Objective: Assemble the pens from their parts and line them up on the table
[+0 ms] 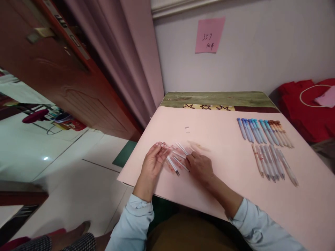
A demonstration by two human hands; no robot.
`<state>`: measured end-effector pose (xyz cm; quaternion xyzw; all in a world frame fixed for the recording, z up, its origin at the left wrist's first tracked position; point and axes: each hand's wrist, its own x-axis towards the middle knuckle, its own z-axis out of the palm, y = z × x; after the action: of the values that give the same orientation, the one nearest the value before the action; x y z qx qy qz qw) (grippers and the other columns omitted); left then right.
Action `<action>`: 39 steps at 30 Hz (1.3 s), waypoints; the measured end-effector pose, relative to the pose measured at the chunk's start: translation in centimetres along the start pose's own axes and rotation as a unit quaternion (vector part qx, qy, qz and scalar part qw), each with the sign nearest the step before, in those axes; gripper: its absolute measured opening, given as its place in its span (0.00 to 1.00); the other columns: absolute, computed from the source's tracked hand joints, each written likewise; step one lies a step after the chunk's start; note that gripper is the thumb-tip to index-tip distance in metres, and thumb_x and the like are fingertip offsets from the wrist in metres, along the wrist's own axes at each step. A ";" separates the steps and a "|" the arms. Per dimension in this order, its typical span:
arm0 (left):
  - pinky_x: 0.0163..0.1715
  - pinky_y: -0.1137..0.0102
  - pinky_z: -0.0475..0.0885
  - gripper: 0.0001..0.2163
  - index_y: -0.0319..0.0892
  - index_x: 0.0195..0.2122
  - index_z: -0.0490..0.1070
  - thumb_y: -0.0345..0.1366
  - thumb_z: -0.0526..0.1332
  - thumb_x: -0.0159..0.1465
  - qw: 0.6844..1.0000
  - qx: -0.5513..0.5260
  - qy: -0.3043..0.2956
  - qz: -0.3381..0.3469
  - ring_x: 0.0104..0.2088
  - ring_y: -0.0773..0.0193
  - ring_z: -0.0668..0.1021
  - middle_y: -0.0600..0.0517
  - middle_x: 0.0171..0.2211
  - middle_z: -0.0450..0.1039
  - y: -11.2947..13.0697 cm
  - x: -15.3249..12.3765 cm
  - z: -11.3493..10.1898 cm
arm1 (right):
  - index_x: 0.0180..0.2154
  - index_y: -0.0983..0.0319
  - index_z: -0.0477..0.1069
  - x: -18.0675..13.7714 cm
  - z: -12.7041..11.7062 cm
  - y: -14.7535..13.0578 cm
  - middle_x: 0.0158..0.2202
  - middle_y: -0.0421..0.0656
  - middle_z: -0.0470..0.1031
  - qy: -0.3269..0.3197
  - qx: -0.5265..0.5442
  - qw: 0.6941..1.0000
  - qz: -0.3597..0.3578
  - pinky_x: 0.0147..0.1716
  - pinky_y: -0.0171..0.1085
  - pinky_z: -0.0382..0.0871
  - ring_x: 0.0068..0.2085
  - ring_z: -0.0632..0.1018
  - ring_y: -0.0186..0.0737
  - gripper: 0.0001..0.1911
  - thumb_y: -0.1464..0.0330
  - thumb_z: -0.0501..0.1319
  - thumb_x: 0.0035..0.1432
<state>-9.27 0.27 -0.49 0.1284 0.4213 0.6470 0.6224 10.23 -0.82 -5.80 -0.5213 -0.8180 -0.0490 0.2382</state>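
My left hand (153, 161) pinches a clear pen barrel (164, 145) with pinkish marks between thumb and fingers. To its right, my right hand (201, 167) is closed, its fingertips at the end of a white pen refill (182, 149). Between the hands lies a loose pile of clear barrels with pink-orange marks and white pen refills (171, 164), some showing dark tips. Motion blur and the fingers hide part of the pile. Just beyond my right hand is a blurred, pale pen part (199, 145).
A row of blue and brown pens (258, 130) lies at the right of the pink-covered table (225, 198). Clear-barrelled pens (270, 162) form a nearer row. Two tiny pieces (187, 128) lie further back. A red bag (306, 104) stands right; a wooden door (86, 80) is left.
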 end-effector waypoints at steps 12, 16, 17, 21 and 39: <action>0.32 0.71 0.78 0.02 0.36 0.38 0.70 0.28 0.59 0.65 0.996 -0.017 0.089 0.009 0.27 0.65 0.81 0.43 0.30 0.79 -1.7 -0.6 0.6 | 0.24 0.62 0.73 -1.0 -0.3 0.5 0.25 0.43 0.74 0.026 -0.005 0.998 -0.048 0.26 0.37 0.50 0.25 0.72 0.35 0.16 0.68 0.57 0.64; 0.32 0.72 0.78 0.02 0.36 0.38 0.70 0.27 0.59 0.65 0.994 -0.017 0.101 0.028 0.26 0.67 0.80 0.44 0.29 0.79 -1.5 -0.6 0.8 | 0.26 0.63 0.74 -1.2 0.2 0.4 0.26 0.45 0.75 0.005 -0.022 0.999 -0.046 0.25 0.38 0.49 0.25 0.72 0.35 0.13 0.71 0.57 0.63; 0.32 0.72 0.78 0.02 0.36 0.37 0.70 0.26 0.59 0.65 0.994 -0.017 0.099 0.031 0.26 0.67 0.80 0.44 0.30 0.79 -1.5 -0.6 0.8 | 0.25 0.63 0.74 -1.1 0.2 0.4 0.25 0.45 0.75 0.010 -0.024 0.999 -0.046 0.24 0.37 0.49 0.24 0.72 0.35 0.13 0.72 0.57 0.62; 0.35 0.71 0.78 0.02 0.35 0.36 0.71 0.23 0.61 0.62 0.996 -0.014 0.084 0.039 0.29 0.66 0.81 0.44 0.31 0.78 -1.6 -0.7 1.0 | 0.23 0.62 0.74 -1.0 -0.8 0.8 0.23 0.43 0.75 0.063 0.007 0.998 -0.028 0.23 0.36 0.51 0.23 0.72 0.34 0.13 0.70 0.59 0.59; 0.35 0.73 0.77 0.03 0.34 0.34 0.72 0.28 0.65 0.61 0.997 0.004 0.073 0.034 0.29 0.68 0.80 0.46 0.31 0.78 -3.8 -0.9 2.7 | 0.28 0.58 0.76 -0.9 -2.6 2.7 0.24 0.36 0.78 0.046 0.219 0.974 0.041 0.25 0.29 0.63 0.22 0.75 0.29 0.09 0.65 0.60 0.58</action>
<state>-4.58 -0.04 -1.19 0.0976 0.4635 0.6735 0.5675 13.77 -1.18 -4.36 -0.4870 -0.7746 0.1172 0.3862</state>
